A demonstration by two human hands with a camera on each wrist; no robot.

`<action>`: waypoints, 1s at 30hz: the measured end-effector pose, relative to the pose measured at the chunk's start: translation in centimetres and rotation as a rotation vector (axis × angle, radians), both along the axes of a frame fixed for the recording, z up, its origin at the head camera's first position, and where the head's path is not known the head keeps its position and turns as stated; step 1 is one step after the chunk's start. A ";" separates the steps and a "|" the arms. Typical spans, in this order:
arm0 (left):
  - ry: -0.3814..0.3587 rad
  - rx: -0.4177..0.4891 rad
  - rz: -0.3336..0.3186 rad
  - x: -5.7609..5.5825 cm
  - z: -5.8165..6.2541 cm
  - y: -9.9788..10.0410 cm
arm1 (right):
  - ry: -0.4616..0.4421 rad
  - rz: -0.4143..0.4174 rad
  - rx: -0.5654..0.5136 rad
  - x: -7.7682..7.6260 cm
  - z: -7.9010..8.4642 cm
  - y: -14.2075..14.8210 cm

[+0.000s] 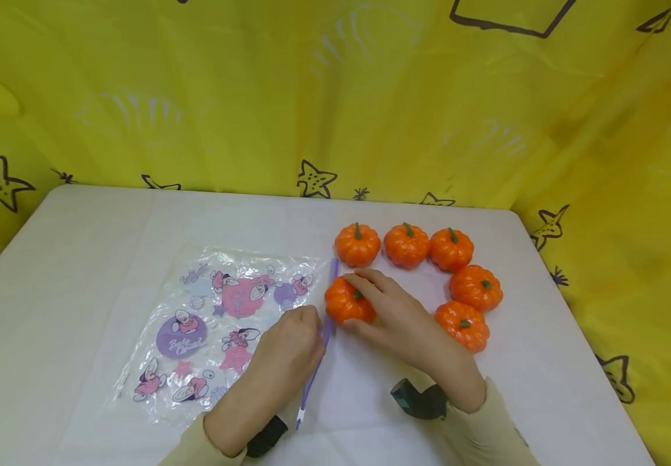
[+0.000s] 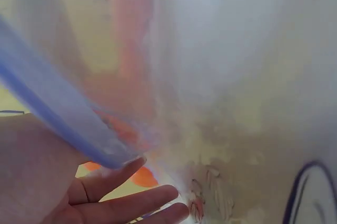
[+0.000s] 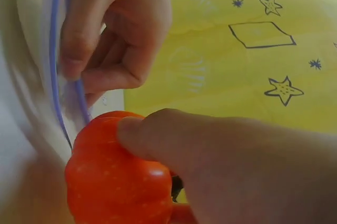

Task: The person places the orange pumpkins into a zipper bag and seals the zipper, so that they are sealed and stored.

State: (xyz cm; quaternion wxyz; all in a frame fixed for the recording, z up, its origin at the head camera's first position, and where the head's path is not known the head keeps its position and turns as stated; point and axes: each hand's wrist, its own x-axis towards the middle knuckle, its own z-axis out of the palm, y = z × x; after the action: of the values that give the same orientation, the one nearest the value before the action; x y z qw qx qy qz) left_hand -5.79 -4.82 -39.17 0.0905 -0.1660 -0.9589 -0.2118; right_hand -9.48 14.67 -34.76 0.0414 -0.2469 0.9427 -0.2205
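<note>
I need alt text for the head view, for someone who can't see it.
A person's right hand holds an orange pumpkin at the purple edge of a clear, cartoon-printed bag, which the left hand grips by that edge. Five more pumpkins arc behind and to the right on a white table, with a yellow patterned cloth beyond.

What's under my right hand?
Your right hand grips an orange pumpkin. In the head view, its left side and some green stem show; the hand covers its right side.
</note>
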 end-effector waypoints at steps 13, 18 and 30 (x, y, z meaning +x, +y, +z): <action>0.034 0.056 -0.049 0.3 1.4 -0.5 | 0.047 0.040 0.014 -0.6 -1.0 -0.8; 0.101 0.048 -0.132 0.2 1.4 -0.7 | 0.068 0.052 -0.038 -1.2 -1.9 -1.1; -0.226 -0.054 -0.139 -1.8 0.4 -1.5 | -0.070 0.087 -0.101 -1.5 -2.0 -0.3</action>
State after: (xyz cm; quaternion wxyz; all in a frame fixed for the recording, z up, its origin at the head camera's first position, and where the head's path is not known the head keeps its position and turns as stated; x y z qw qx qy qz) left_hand -7.58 -6.28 -38.77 -0.0376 -0.2095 -0.9544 -0.2091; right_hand -11.02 14.39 -36.79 0.0715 -0.2815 0.9167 -0.2744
